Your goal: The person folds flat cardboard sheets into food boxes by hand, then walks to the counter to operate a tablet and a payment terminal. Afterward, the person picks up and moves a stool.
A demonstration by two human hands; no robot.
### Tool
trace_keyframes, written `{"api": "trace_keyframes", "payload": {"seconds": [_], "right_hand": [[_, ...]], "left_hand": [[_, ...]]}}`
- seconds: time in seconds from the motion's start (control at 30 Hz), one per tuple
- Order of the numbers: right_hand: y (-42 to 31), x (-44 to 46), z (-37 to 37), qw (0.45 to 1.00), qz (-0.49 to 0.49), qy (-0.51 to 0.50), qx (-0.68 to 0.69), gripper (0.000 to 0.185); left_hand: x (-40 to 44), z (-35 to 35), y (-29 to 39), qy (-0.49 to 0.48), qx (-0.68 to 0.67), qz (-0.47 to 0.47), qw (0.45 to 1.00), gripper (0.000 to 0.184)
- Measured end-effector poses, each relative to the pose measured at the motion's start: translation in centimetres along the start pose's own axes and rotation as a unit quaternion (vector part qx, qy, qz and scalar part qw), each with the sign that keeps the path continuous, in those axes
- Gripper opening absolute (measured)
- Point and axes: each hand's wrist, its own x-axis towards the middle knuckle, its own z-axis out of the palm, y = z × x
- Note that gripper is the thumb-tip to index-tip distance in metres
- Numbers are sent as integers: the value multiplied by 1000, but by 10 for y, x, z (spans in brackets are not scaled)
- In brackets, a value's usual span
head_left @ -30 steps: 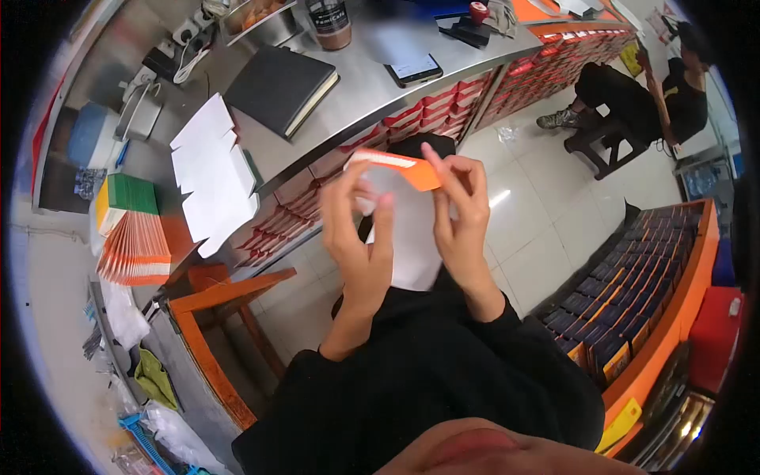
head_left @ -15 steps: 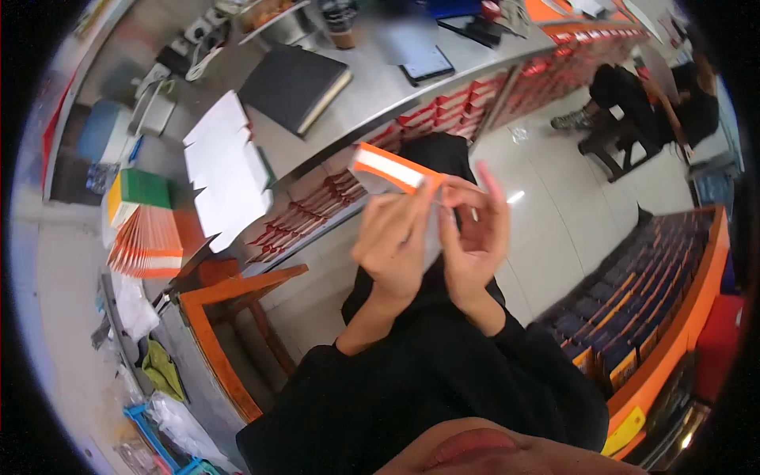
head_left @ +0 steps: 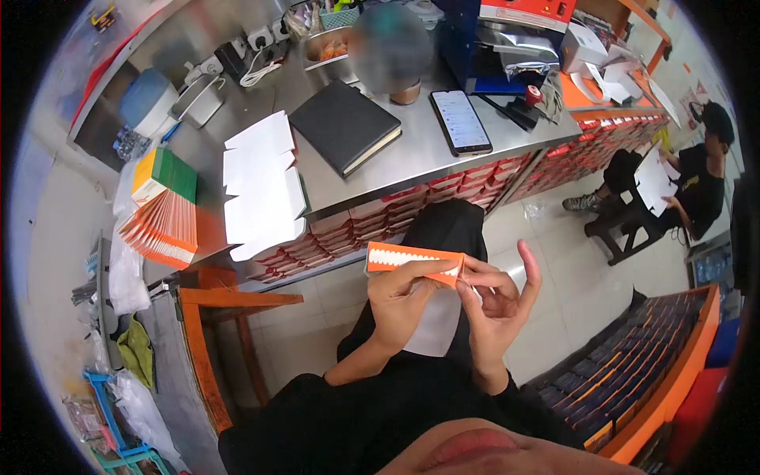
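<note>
An orange paper carton (head_left: pixel 380 257) with a white scalloped band is held up in front of my lap. My left hand (head_left: pixel 398 313) grips it from the left, fingers across its face. At its right end, the thumb and a finger of my right hand (head_left: pixel 497 313) pinch the edge, while another finger points up. A white sheet-like surface (head_left: pixel 434 324) shows below, between the hands; whether it belongs to the carton I cannot tell. On the counter to the left lie white die-cut cardboard blanks (head_left: pixel 257 186) and a fanned stack of orange-edged cartons (head_left: pixel 162 229).
The metal counter (head_left: pixel 380 190) bears a black notebook (head_left: pixel 344 127), a lit phone (head_left: pixel 461 123) and a metal tray (head_left: pixel 198 101). An orange-framed rack of dark packets (head_left: pixel 625 372) stands right. A wooden frame (head_left: pixel 207 348) is at left. Another person (head_left: pixel 701 174) sits at the far right.
The view has tilted up, showing more of the counter and the seated person. The carton has turned more level, its scalloped band now clear. Both hands still hold it.
</note>
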Motion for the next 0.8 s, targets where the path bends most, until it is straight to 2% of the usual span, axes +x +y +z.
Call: {"api": "trace_keyframes", "payload": {"seconds": [0.1, 0.2, 0.3, 0.4, 0.43, 0.47, 0.5, 0.53, 0.57, 0.6, 0.7, 0.73, 0.8], "right_hand": [[-2, 6, -9, 994, 31, -44, 97, 80], [10, 6, -17, 989, 28, -66, 126, 74], [7, 5, -9, 992, 2, -52, 115, 69], [13, 4, -1, 997, -26, -47, 55, 69], [17, 5, 0, 997, -39, -45, 43, 69], [24, 6, -3, 998, -32, -41, 44, 81], [21, 11, -2, 998, 4, -47, 36, 84], [13, 18, 0, 997, 40, -53, 27, 87], [9, 22, -1, 995, 75, -60, 19, 90], [18, 21, -10, 990, 69, -101, -68, 65], [26, 16, -31, 949, 42, -169, -262, 36], [30, 17, -34, 944, -20, -152, -291, 18], [31, 13, -32, 938, -23, -141, -317, 16]], "left_hand": [[-2, -1, -4, 20, -13, -26, 999, 21], [-2, -4, -1, 9, 2, -37, 999, 20], [-6, 0, -8, 12, -67, -16, 998, 24], [-10, 8, -15, 43, -42, 22, 998, 26], [-9, 8, -12, 41, -100, 2, 994, 27], [-6, 9, -7, 39, -157, -17, 987, 28], [-4, 8, -4, 35, -212, -37, 976, 28], [-3, 4, -4, 15, -135, -26, 990, 35], [-1, 2, -4, 5, -112, -44, 993, 37], [1, 1, -3, -3, -90, -62, 994, 39], [9, 4, 5, -19, -41, -109, 993, 45], [8, 10, 4, 1, -30, -131, 991, 43], [4, 7, -7, -20, 58, -129, 990, 39]]}}
